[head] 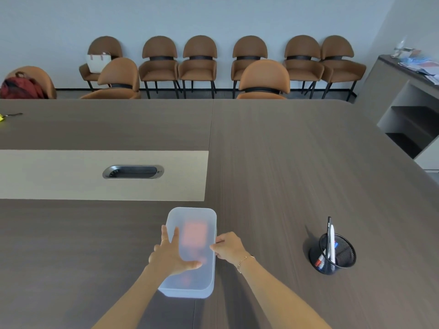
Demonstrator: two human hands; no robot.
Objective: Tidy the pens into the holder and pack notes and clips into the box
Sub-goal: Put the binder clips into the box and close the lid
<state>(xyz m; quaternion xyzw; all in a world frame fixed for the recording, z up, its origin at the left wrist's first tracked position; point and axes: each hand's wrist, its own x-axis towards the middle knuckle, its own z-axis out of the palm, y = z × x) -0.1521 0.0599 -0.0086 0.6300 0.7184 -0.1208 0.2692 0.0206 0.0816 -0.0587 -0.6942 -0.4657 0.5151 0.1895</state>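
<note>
The left hand [171,254] lay flat, fingers spread, on the frosted translucent plastic box [190,252]; the right hand [227,245] pinched its right edge.

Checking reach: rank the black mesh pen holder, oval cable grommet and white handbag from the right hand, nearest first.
From the right hand:
1. Black mesh pen holder, on its right.
2. Oval cable grommet, far left, mid-table.
3. White handbag, on a chair by the wall.

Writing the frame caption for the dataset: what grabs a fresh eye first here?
The frosted plastic box near the table's front edge, lid on, with orange shapes showing through. The left hand lies flat on the lid while the right hand pinches its right edge. To the right stands a black mesh pen holder with pens upright in it, and a row of brown chairs lines the far wall.
</note>
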